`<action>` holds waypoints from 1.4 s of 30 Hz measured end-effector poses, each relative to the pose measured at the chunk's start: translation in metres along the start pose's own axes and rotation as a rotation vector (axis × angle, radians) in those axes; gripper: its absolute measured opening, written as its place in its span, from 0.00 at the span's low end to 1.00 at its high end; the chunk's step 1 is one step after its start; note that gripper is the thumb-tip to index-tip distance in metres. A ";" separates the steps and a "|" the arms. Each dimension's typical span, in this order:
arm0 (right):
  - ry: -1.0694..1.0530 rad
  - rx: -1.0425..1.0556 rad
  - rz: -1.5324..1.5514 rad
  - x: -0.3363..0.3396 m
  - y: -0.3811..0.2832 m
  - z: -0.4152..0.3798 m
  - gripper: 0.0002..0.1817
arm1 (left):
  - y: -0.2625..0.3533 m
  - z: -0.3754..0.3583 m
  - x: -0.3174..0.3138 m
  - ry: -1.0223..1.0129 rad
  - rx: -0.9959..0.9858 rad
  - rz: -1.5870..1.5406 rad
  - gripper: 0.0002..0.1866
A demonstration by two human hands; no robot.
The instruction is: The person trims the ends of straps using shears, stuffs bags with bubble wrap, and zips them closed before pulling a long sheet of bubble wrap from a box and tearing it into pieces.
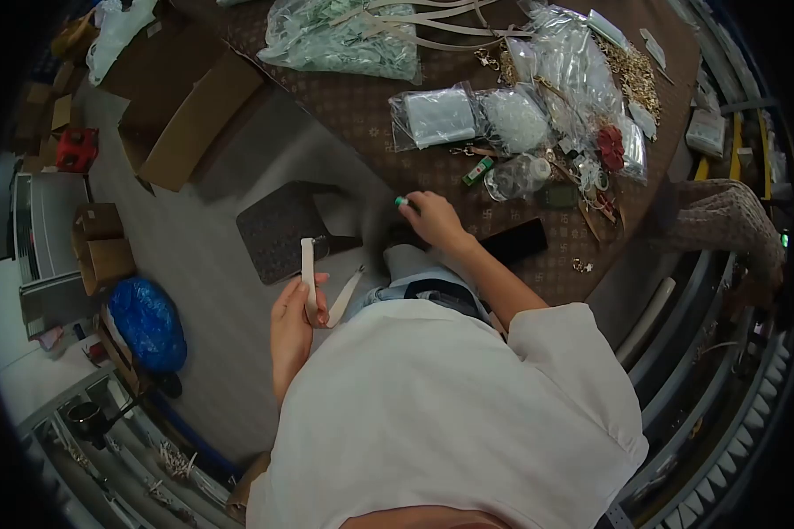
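My left hand [293,324] is closed around a cream strap [308,264], which loops through the fingers. One end stands up with a small dark fitting at its tip, and the other slants toward my lap. Near the table edge, my right hand [434,220] pinches a small green-tipped object [401,202]; its kind is too small to make out. Beyond that hand, a small green-and-white container [478,171] lies on the brown patterned table [450,189]. A black flat object [513,242] rests close to my right forearm.
Clear plastic bags [437,116], a bag of pale green pieces [340,44], a clear jar [507,179] and gold chains [631,79] crowd the table. A dark stool [282,231] stands on the floor, with a cardboard box [194,123] and a blue bag [146,324] farther left.
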State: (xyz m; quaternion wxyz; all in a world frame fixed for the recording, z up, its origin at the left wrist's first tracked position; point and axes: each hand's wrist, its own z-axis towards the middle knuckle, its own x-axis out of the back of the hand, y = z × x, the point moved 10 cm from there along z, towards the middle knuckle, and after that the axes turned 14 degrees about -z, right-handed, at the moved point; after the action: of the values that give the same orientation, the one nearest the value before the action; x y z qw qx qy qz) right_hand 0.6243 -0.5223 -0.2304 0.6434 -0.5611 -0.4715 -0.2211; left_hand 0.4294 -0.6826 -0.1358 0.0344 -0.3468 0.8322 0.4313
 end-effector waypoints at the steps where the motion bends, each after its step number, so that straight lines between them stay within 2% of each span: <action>1: 0.021 -0.028 0.010 0.009 0.005 0.021 0.14 | 0.012 0.011 -0.012 -0.054 0.001 0.000 0.15; 2: 0.015 -0.009 0.018 0.012 0.007 0.037 0.14 | 0.024 0.022 -0.025 -0.109 -0.009 0.000 0.16; 4: 0.160 -0.028 0.041 0.032 0.015 0.072 0.14 | 0.041 0.046 -0.037 -0.124 0.010 -0.002 0.16; 6: 0.113 -0.094 0.085 0.041 0.019 0.094 0.15 | 0.058 0.071 -0.052 -0.144 0.027 0.010 0.16; 8: 0.129 -0.099 0.100 0.041 0.022 0.113 0.15 | 0.064 0.095 -0.080 -0.243 0.140 -0.006 0.17; 11: 0.233 -0.101 0.154 0.058 0.024 0.145 0.14 | 0.092 0.141 -0.110 -0.334 0.225 0.075 0.16; 13: 0.381 -0.125 0.177 0.080 0.025 0.168 0.13 | 0.112 0.177 -0.127 -0.406 0.285 0.124 0.16; 18: 0.553 -0.327 0.229 0.116 0.029 0.250 0.13 | 0.178 0.265 -0.176 -0.621 0.436 0.236 0.17; 21: 0.639 -0.339 0.102 0.131 0.025 0.303 0.14 | 0.225 0.309 -0.187 -0.655 0.519 0.294 0.16; 23: 0.695 -0.299 -0.022 0.149 0.024 0.345 0.14 | 0.256 0.333 -0.193 -0.702 0.507 0.346 0.16; 27: 0.591 -0.416 -0.215 0.164 0.070 0.419 0.16 | 0.297 0.374 -0.195 -0.659 0.453 0.372 0.15; 29: 0.538 -0.476 -0.289 0.160 0.106 0.440 0.16 | 0.309 0.384 -0.194 -0.641 0.435 0.363 0.15; 31: 0.476 -0.520 -0.363 0.155 0.113 0.452 0.17 | 0.320 0.383 -0.191 -0.679 0.386 0.338 0.15; 33: 0.297 -0.648 -0.827 0.151 0.116 0.464 0.18 | 0.323 0.383 -0.170 -0.622 0.362 0.299 0.15; 34: 0.477 -0.541 -0.996 0.159 0.090 0.473 0.15 | 0.328 0.388 -0.161 -0.577 0.340 0.291 0.16; 35: 0.472 -0.541 -0.979 0.151 0.083 0.486 0.15 | 0.327 0.391 -0.151 -0.563 0.340 0.302 0.16; 37: 0.445 -0.343 -0.346 0.136 0.040 0.523 0.10 | 0.322 0.399 -0.131 -0.463 0.364 0.120 0.15; 39: 0.415 -0.128 -0.087 0.102 -0.014 0.558 0.07 | 0.325 0.408 -0.131 -0.450 0.380 0.157 0.15; 41: 0.241 -0.146 -0.128 0.066 -0.049 0.588 0.05 | 0.332 0.421 -0.129 -0.430 0.403 0.212 0.15; 42: 0.256 -0.164 -0.125 0.049 -0.049 0.602 0.05 | 0.339 0.429 -0.134 -0.465 0.405 0.256 0.16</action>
State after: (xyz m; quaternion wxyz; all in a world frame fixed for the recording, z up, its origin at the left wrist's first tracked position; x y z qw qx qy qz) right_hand 0.3905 0.0367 -0.2079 0.6352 -0.5488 -0.3999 -0.3681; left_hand 0.2215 -0.1591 -0.1210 0.2370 -0.1177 0.9078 0.3255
